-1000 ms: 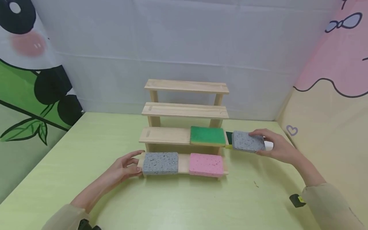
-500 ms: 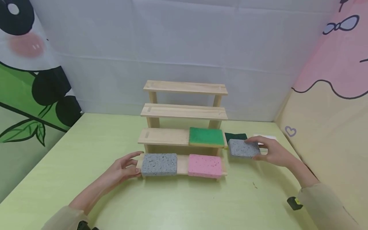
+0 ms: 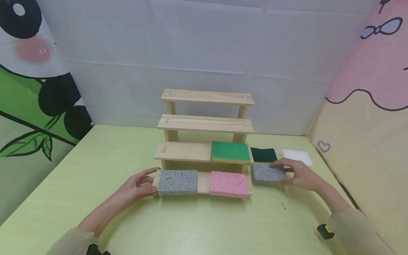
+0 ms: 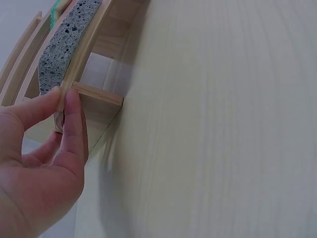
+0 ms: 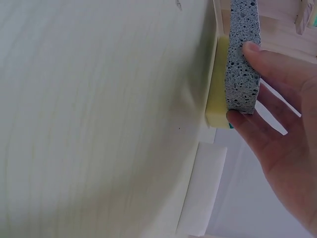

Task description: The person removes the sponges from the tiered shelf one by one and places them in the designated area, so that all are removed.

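One purple heart outline (image 3: 324,146) and one bow outline (image 3: 381,28) mark the painted panel (image 3: 363,141) on your right. Counted on the four-step pale wooden rack (image 3: 204,96): one grey, pitted rectangular sponge (image 3: 177,182) and one pink rectangular sponge (image 3: 228,184) on the lowest step; one green-topped yellow sponge (image 3: 230,151) on the next. On the pale table (image 3: 204,223): one dark-green-topped yellow sponge (image 3: 264,155), one white rectangular pad (image 3: 297,157). Your right hand (image 3: 298,174) pinches a second grey sponge (image 3: 267,173) just beside the lowest step's right end; contact cannot be confirmed. Your left hand (image 3: 135,186) pinches that step's left end.
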